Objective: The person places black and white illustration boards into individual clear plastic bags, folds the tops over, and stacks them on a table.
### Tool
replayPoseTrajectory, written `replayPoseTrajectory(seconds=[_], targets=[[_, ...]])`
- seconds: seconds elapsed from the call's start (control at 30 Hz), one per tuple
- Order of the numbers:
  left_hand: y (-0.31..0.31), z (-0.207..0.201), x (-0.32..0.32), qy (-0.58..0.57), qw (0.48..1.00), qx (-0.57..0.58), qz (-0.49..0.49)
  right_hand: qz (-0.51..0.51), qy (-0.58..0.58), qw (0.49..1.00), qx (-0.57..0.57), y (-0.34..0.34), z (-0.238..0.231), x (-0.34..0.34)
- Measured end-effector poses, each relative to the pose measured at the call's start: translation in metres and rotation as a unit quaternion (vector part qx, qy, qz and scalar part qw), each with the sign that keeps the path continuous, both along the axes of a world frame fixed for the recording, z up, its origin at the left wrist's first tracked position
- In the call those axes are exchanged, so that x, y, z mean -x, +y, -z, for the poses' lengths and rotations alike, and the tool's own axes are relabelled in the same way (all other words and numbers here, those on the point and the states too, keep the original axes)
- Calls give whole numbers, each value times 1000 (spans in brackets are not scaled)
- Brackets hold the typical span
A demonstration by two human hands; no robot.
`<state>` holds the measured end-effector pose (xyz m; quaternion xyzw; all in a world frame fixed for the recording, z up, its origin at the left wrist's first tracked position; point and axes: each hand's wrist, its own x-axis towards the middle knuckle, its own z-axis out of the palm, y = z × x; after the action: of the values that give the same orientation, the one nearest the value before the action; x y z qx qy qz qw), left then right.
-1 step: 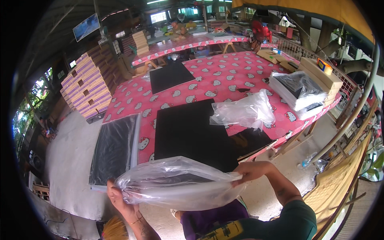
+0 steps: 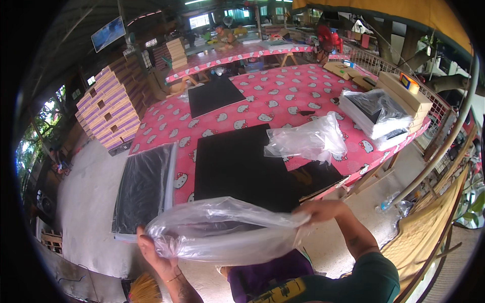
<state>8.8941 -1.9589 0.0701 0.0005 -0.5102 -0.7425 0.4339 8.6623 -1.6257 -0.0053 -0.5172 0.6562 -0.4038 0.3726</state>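
A clear plastic bag point(image 2: 227, 232) is stretched between my two hands in front of the table's near edge, its mouth held apart. My left hand point(image 2: 156, 255) grips the bag's left end, and my right hand point(image 2: 321, 212) pinches its right end. Just beyond the bag lies a flat black panel point(image 2: 237, 161). To the left rests a black panel wrapped in clear plastic point(image 2: 144, 187). Crumpled clear plastic bags point(image 2: 308, 139) lie partly over the black panel's right side, and a dark sheet point(image 2: 318, 179) sits at the near right edge.
Pink patterned cloth covers the table point(image 2: 273, 91). Another black panel point(image 2: 214, 96) lies farther back. At right are a stack of plastic-wrapped panels point(image 2: 376, 111) and long cardboard boxes point(image 2: 404, 96). Stacked cartons point(image 2: 108, 108) stand left; a person point(image 2: 225, 38) is at a farther table.
My right hand has risen slightly with its end of the bag. The bag has shifted a little, while my left hand stays almost in place.
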Motion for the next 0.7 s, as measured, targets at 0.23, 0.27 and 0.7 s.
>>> replayPoseTrajectory(seconds=[0.23,0.27,0.7], targets=[[50,81,19,-406,630,427,506,202,-439,709,513,62,-10,23],[47,90,13,-367,629,470,499,140,-432,729,513,61,-8,27],[15,70,26,-413,633,419,503,93,-592,643,477,41,3,23]])
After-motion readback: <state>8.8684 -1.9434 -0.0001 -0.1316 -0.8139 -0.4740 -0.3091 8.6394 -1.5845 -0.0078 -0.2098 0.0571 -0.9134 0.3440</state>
